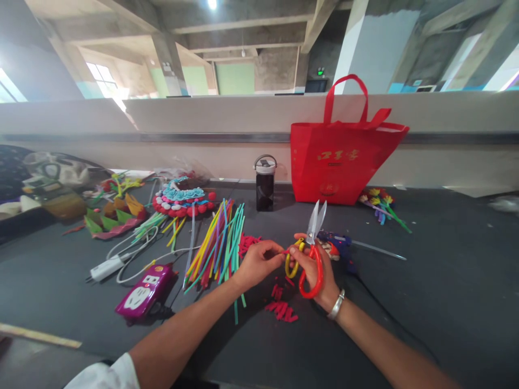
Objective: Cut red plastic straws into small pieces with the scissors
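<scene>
My right hand is closed around red-handled scissors, whose blades point up and away, slightly apart. A yellow loop, looking like bent pipe cleaner, sits at the fingertips of the same hand. My left hand pinches a small red piece against this loop; its fingers partly hide it. Below the hands lie short cut red pieces on the dark table. Behind my left hand is a pile of longer red pieces. Coloured pipe cleaners spread out to its left.
A dark glue gun lies beyond my right hand, its cord running right. A red bag and a lidded bottle stand at the back. A purple power strip, white charger and flower crafts lie left.
</scene>
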### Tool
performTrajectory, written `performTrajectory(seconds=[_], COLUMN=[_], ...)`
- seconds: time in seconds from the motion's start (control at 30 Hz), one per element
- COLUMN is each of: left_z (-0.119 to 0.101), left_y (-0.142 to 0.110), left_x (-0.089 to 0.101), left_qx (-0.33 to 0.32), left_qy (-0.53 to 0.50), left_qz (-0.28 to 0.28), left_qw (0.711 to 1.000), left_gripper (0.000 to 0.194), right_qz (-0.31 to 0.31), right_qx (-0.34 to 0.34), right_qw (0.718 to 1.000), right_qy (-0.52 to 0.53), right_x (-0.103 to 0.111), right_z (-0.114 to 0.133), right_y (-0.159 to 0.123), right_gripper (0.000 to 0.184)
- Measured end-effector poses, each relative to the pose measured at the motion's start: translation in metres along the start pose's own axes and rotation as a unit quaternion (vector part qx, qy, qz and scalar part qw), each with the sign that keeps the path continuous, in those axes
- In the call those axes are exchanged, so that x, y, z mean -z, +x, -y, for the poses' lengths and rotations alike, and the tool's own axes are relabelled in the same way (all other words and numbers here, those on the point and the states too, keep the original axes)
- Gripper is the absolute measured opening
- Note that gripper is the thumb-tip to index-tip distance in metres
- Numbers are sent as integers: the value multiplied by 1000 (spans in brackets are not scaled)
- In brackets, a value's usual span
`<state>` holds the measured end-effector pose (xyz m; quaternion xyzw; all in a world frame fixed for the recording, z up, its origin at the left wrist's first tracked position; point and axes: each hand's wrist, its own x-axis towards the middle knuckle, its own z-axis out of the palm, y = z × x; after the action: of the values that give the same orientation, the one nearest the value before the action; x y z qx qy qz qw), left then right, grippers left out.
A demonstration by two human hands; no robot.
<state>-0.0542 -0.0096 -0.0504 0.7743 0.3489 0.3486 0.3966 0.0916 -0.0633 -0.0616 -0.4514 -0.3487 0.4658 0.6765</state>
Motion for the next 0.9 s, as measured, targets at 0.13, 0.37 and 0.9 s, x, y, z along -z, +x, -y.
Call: performTrajectory(seconds=[0.13, 0.37, 0.9], left_z=[2, -1, -5], left_y=[1, 0, -3], left_x=[1, 3, -6], left_qx=[-32, -120, 68], left_qy=[-15, -82, -181], left_qz=[-17, -37, -14], left_qw=[999, 989, 981], left_gripper=[16, 14, 15], right_qz=[10, 72, 32], right_qx=[-37, -79, 120], right_qw=[998, 989, 970], right_qy=[56, 98, -210], right_x=[3, 3, 5], right_z=[-3, -13, -1], right_y=[1, -1, 0], right_gripper=[46, 43, 40])
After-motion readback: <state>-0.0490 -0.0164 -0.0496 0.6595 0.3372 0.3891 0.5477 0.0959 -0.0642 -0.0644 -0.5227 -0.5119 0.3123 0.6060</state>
